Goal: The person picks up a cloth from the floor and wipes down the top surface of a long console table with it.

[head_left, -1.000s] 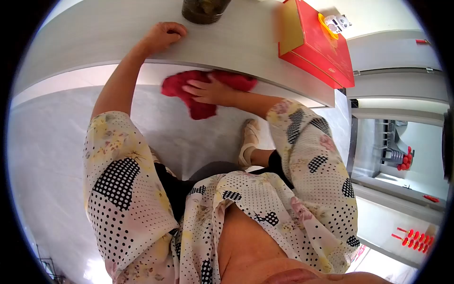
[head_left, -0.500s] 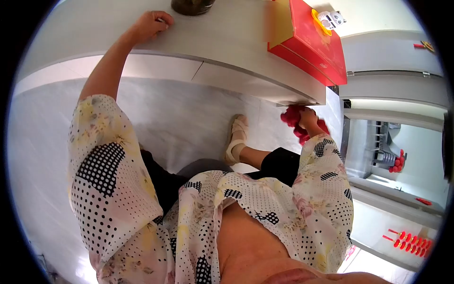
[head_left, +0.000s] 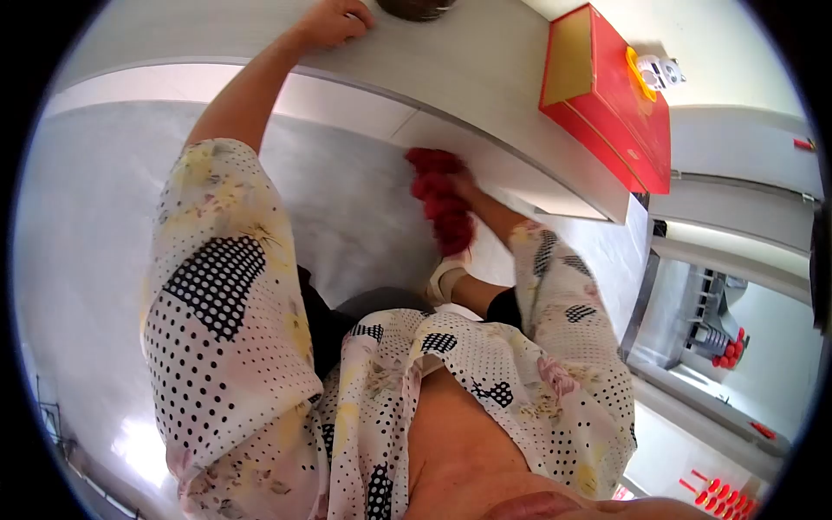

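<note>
My left hand (head_left: 334, 22) rests on the grey-white tabletop (head_left: 468, 61) with its fingers curled in. Whether anything small is inside those fingers is hidden. Just beyond it stands a dark round vessel (head_left: 416, 7), cut off by the top of the view. Below the table's front edge, my right hand (head_left: 466, 186) is closed around a bunch of red ruffled flowers (head_left: 444, 208). The flowers are blurred and hang over the floor, in front of the drawer fronts and above my sandalled foot (head_left: 446, 282).
On the table's right end sits a red box (head_left: 628, 113) with a gold side. A small white cat-faced device (head_left: 659, 73) on a yellow base is on the box. Red lantern-like ornaments (head_left: 724, 498) hang at the lower right. Grey marbled floor (head_left: 104, 260) lies at left.
My right hand has swung the red flowers left, from beside the table's right end to in front of the drawers. The view has shifted, and my left hand stays on the tabletop.
</note>
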